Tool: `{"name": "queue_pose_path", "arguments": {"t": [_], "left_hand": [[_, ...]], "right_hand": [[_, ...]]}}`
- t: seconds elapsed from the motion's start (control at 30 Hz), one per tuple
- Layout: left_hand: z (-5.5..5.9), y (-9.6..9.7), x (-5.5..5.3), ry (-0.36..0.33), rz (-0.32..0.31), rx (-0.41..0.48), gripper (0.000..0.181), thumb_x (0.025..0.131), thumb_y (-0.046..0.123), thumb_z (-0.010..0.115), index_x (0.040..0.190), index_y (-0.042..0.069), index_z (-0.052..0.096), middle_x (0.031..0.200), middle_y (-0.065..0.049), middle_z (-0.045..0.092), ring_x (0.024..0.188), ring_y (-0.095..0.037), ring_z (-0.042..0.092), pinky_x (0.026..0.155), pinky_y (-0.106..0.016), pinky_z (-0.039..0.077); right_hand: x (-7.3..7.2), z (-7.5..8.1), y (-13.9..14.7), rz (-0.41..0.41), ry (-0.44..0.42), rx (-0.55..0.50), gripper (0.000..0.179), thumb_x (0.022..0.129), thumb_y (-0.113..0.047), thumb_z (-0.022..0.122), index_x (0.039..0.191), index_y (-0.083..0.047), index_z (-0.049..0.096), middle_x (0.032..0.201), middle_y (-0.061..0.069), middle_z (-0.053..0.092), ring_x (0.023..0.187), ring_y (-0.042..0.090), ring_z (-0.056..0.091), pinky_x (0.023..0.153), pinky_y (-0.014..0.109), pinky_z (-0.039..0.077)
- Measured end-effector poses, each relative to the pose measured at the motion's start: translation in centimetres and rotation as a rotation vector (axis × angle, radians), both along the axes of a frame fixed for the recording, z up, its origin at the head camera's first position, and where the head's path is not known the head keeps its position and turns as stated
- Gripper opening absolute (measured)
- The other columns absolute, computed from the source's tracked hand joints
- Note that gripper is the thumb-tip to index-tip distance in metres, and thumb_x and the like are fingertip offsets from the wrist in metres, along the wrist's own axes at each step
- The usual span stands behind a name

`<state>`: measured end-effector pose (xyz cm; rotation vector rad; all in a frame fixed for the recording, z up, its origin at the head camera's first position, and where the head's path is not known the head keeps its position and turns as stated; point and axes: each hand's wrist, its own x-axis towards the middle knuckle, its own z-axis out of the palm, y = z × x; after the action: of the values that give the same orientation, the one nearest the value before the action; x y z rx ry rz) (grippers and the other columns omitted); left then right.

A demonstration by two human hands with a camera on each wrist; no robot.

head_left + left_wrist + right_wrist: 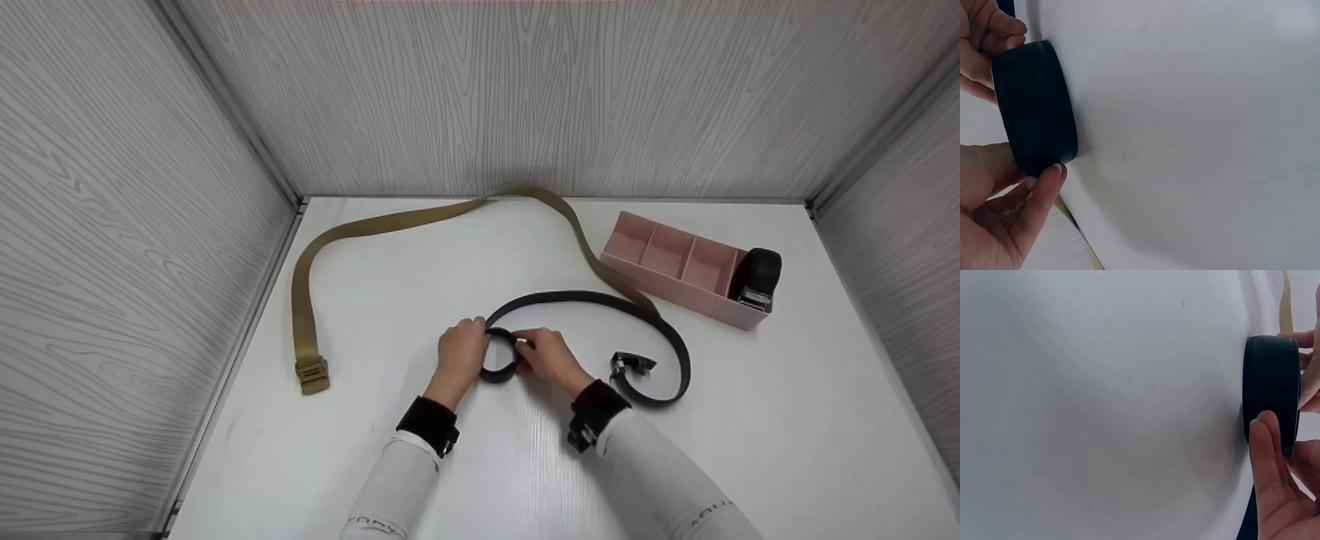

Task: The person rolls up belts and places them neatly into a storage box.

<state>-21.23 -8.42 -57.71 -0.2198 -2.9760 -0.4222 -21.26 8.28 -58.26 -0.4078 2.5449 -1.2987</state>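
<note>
Both hands are at a black belt (585, 296) standing on its edge on the table, one end wound into a round coil (1036, 107). On the coil's left side, my left hand (461, 352) pinches the strap between thumb and fingers. My right hand (555, 356) grips the opposite side, its fingers lying along the coil's outer face in the right wrist view. From the coil, the loose strap arcs away to the right and curls back to a metal buckle (621, 365) beyond my right wrist.
A tan webbing belt (405, 220) curves along the back, its buckle (312, 373) at the left. Its other end meets the black strap. At the right stands a pink divided box (675, 289), with a rolled black belt (759, 274) in the end compartment. Walls enclose the table's back and sides.
</note>
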Motion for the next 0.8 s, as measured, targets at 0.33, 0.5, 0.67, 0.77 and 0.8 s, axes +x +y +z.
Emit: {"name": "queue_pose_path", "arguments": {"t": [0.33,0.5,0.67,0.77,0.8], "left_hand": [[-0.4,0.2,-0.2,0.085,0.003,-0.024,0.005,0.08,0.002,0.056,0.076,0.003,0.06,0.069,-0.013,0.059,0.06,-0.033,0.06,0.051,-0.041,0.046],[-0.3,0.3,-0.2,0.072,0.003,-0.002,0.004,0.075,-0.001,0.06,0.075,0.003,0.058,0.069,-0.013,0.058,0.061,-0.034,0.059,0.052,-0.042,0.045],[-0.1,0.2,-0.2,0.038,-0.006,0.005,0.006,0.074,-0.002,0.062,0.076,0.003,0.058,0.07,-0.013,0.058,0.063,-0.034,0.06,0.054,-0.042,0.046],[-0.1,0.2,-0.3,0.01,-0.016,0.033,0.009,0.072,-0.002,0.062,0.078,0.003,0.058,0.073,-0.012,0.059,0.065,-0.034,0.06,0.055,-0.042,0.046],[-0.1,0.2,-0.3,-0.001,-0.022,0.04,0.009,0.072,-0.001,0.062,0.079,0.003,0.057,0.074,-0.012,0.06,0.066,-0.033,0.06,0.056,-0.041,0.047]], "right_hand": [[0.4,-0.4,0.0,0.057,-0.025,0.079,0.048,0.09,-0.027,0.055,0.134,-0.009,0.045,0.068,0.011,0.063,0.054,0.021,0.06,0.054,0.027,0.045],[0.9,-0.1,-0.2,0.058,-0.098,0.054,0.063,0.086,-0.028,0.062,0.138,-0.005,0.035,0.074,0.013,0.064,0.058,0.026,0.063,0.058,0.028,0.047],[1.1,0.1,-0.7,0.012,-0.154,0.002,0.06,0.084,-0.014,0.061,0.138,-0.005,0.034,0.077,0.017,0.064,0.062,0.03,0.064,0.055,0.028,0.048],[1.0,0.3,-0.8,-0.02,-0.127,0.007,0.058,0.082,-0.008,0.057,0.136,-0.004,0.038,0.075,0.015,0.062,0.06,0.027,0.062,0.054,0.028,0.048],[0.9,0.3,-0.9,-0.026,-0.11,0.021,0.057,0.081,-0.007,0.056,0.136,-0.003,0.039,0.076,0.014,0.062,0.06,0.026,0.062,0.055,0.028,0.047]]}}
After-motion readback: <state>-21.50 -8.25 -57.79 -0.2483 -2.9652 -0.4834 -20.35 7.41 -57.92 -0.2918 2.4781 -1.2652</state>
